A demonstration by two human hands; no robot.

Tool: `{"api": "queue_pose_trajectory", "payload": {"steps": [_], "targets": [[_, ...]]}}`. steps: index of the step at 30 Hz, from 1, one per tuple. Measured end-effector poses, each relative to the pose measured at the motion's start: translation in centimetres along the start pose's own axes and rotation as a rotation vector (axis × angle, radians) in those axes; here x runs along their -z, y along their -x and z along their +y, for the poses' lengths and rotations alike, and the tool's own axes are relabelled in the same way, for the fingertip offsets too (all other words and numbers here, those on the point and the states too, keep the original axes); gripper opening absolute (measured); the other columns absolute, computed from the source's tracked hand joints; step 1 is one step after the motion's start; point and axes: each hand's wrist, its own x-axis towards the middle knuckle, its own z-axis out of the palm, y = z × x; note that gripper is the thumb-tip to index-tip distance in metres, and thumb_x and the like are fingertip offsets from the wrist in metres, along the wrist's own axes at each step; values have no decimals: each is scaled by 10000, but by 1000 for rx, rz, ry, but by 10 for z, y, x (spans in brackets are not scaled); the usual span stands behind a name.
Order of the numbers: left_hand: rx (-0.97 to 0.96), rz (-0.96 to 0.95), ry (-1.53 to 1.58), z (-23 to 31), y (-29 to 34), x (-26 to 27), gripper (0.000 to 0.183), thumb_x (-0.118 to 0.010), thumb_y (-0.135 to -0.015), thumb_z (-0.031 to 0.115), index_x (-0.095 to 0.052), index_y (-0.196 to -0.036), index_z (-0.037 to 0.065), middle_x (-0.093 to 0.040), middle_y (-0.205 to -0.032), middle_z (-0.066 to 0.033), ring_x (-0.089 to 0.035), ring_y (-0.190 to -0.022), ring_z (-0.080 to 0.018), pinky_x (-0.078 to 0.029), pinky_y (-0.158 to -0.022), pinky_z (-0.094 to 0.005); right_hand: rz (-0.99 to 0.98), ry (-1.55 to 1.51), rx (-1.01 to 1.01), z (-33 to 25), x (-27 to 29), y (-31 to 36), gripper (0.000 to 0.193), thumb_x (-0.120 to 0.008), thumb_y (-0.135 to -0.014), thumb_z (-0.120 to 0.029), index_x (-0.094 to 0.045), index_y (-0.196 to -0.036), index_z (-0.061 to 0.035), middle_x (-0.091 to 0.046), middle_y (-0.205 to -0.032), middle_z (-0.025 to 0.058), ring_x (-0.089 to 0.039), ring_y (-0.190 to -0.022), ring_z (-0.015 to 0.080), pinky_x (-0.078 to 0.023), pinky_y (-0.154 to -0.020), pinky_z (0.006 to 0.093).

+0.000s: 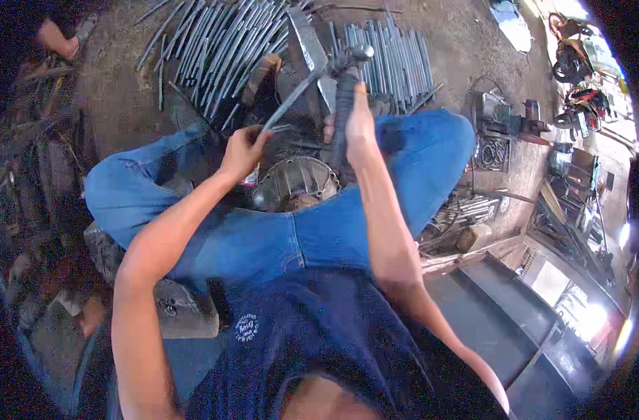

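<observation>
My left hand (242, 152) is closed around the near end of a grey metal rod (293, 97), which slants up and away to the right. In my right hand (356, 131) is a hammer (344, 98) with a dark, wrapped-looking handle. The hammer's rounded metal head (352, 57) is raised beside the rod's far end; whether they touch I cannot tell. Below both hands, between my legs, sits a round ribbed metal casing (296, 179). Past the hands a flat steel bar (309, 43) points away from me.
Many loose metal rods (218, 52) lie on the ground at the far left, with another row of rods (398, 59) at the far right. A boxy metal machine (496, 112) stands beyond my right knee. Another person's hand (62, 40) shows at the upper left. Motorbikes (574, 66) stand upper right.
</observation>
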Motion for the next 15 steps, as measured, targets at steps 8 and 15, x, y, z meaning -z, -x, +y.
{"api": "queue_pose_trajectory", "payload": {"steps": [8, 15], "targets": [[164, -25, 56, 14, -2, 2, 421, -596, -888, 345, -651, -1031, -47, -671, -734, -145, -646, -676, -188, -478, -631, -326, -83, 4, -59, -10, 16, 36, 584, -329, -936, -614, -477, -766, -75, -497, -561, 61, -484, -448, 172, -414, -422, 319], [82, 23, -55, 0, -9, -3, 379, -577, -903, 316, -651, -1020, -37, -647, -701, -157, -633, -652, -228, -463, -621, -354, -187, 2, 66, -61, 7, 54, 590, -332, -933, -626, -493, -780, -80, -494, -551, 45, -488, -442, 157, -424, -417, 305]]}}
